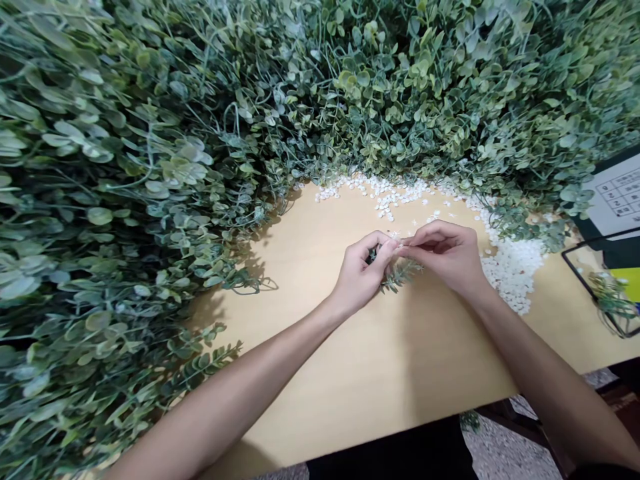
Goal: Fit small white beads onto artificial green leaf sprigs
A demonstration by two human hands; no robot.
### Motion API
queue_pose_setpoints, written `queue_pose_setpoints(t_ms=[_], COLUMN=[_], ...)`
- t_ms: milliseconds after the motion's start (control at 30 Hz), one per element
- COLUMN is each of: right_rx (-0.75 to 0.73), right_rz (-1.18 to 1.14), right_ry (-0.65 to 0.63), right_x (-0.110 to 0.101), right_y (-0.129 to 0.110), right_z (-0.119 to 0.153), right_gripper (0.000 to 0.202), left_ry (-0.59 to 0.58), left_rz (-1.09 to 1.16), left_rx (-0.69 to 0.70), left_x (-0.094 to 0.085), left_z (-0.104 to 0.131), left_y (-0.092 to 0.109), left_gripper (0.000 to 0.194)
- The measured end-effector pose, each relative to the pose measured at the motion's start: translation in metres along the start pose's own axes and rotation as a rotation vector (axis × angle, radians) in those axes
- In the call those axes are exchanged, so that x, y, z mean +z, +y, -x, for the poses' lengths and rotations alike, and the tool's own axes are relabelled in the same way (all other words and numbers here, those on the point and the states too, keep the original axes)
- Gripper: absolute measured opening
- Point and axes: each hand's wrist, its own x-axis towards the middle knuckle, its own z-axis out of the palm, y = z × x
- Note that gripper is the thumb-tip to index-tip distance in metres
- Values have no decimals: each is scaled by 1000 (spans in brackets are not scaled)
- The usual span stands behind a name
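My left hand (364,268) is closed around a green artificial sprig (397,275), whose narrow leaves hang out below the fingers. Beside it, my right hand (443,253) pinches at the sprig's upper end, fingertips meeting the left thumb. Something small and whitish shows between the fingertips, too small to make out. Many small white pieces (513,273) lie heaped just right of my right hand, and more are scattered behind both hands.
Dense piles of artificial greenery (310,87) line the back and left of the wooden table (320,373). At the right are a printed sheet (620,193), a black wire-edged tray (593,290) with sprigs, and something yellow (627,281).
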Motion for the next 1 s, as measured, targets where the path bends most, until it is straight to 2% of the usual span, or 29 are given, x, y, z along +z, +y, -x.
queue_pose_setpoints(t_ms=[100,167,233,300,400,467,667,833,1000], right_rx=[-40,-106,-196,-299,-400,-385,-381,-407,-366], right_rz=[56,157,338,614,1012,1130,1182,1159,1159], right_ry=[21,92,208,286,242,200,156,143,95], right_x=[0,-6,-18,-34,-57,-67,-70,-68,-69], right_y=[-5,-5,-3,4,17,24,31,28,29], right_z=[-1,-3,-8,-14,-23,-26,-26,-26,-28], right_gripper=[23,18,11,8,12,17,18,20,23], left_ry=[22,73,140,198,199,178,217,209,190], left_rz=[75,142,193,209,189,172,116,119,162], left_rx=[-28,-42,-32,1,41,61,100,84,41], left_x=[1,2,3,4,5,7,8,8,8], left_z=[0,-2,-3,-4,-5,-4,-4,-4,-3], left_y=[-1,-3,-4,-5,-3,0,0,-3,-4], left_gripper=[38,37,36,34,41,50,62,53,41])
